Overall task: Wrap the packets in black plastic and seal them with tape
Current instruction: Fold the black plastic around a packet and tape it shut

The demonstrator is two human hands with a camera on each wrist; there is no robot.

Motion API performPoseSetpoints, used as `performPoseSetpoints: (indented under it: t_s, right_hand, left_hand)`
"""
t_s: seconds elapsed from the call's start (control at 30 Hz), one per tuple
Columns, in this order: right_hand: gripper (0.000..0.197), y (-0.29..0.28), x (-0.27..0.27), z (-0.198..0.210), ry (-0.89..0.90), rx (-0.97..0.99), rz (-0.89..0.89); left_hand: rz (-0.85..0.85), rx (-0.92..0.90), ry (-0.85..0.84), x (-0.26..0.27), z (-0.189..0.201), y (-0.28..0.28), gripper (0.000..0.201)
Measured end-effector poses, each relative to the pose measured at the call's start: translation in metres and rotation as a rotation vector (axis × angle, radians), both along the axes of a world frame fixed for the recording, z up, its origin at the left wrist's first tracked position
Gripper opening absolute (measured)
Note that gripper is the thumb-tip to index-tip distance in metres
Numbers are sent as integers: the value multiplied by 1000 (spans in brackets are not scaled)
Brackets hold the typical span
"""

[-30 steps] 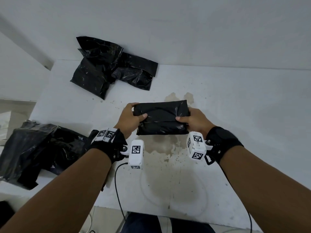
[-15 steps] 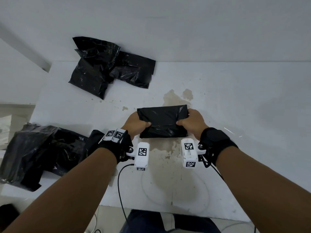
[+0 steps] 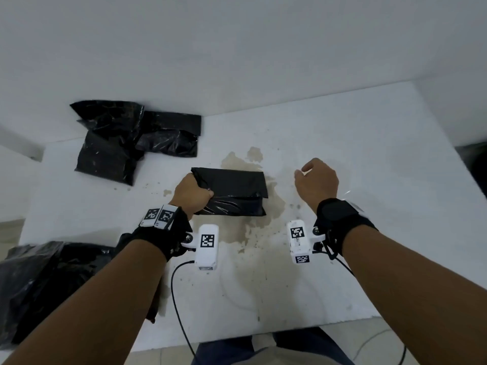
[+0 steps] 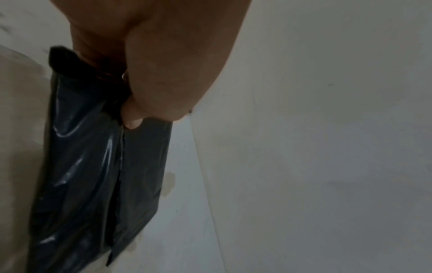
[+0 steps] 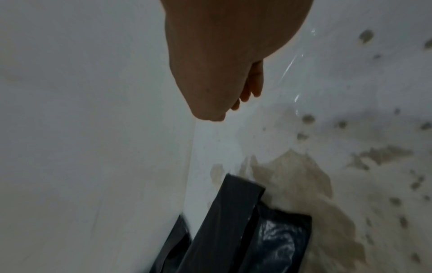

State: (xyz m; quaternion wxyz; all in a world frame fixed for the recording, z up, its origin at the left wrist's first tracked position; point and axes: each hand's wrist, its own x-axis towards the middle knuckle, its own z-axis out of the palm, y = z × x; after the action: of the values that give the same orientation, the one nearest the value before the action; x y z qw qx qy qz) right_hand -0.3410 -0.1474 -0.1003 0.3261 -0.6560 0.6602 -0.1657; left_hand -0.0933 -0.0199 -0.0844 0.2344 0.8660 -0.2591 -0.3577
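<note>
A packet wrapped in black plastic lies on the white table, its folded flap on top. My left hand grips its left end, thumb pressed on the seam. My right hand is off the packet and hovers to its right, fingers curled towards the table. A strip of clear tape glints on the table beside that hand. In the right wrist view the fingertips are right at the tape; whether they pinch it is unclear. The packet's right end lies free.
Several black-wrapped packets are piled at the back left against the wall. A heap of loose black plastic sits at the front left edge. A brown stain marks the middle of the table. The table's front edge is near my legs.
My right hand has let go of the packet's right end and moved right, towards the tape strip. The packet now rests on the table, still held by my left hand.
</note>
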Motion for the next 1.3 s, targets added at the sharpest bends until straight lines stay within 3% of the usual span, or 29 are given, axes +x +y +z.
performPoseSetpoints:
  t_s: [0.13,0.23,0.37,0.6,0.83,0.9,1.03,1.17,1.3]
  right_hand:
    - [27,-17,-47,7,188,-16,-96]
    - [41,-24,-77,5,314,118,-182]
    - [46,-16,-90,-5,390,287,-103]
    - [47,13,-64,-17,376,245,-6]
    - [43,-16,-84,-12,153,329,-264]
    - [17,-25,-91,-9,174,366,-216]
    - [31,-38,-93,-10,301,388,-108]
    - [23,-44,-90,-9,413,439,36]
    - [28,-49,-96,-12,401,475,68]
  left_hand:
    - [-78,8,-164,-18,27,-27,38]
    - [-100,17,-255,-29,33,-39,41]
    - [-104,48,-283,-40,34,-45,45]
    - [-87,41,-234,-45,30,-41,47]
    - [-86,40,-254,-37,30,-36,47]
    - [-65,46,-260,-34,29,-34,47]
    - [-54,59,-253,-32,25,-29,45]
    - [-88,67,-256,-31,23,-27,42]
    - [-106,54,-237,-31,23,-26,40]
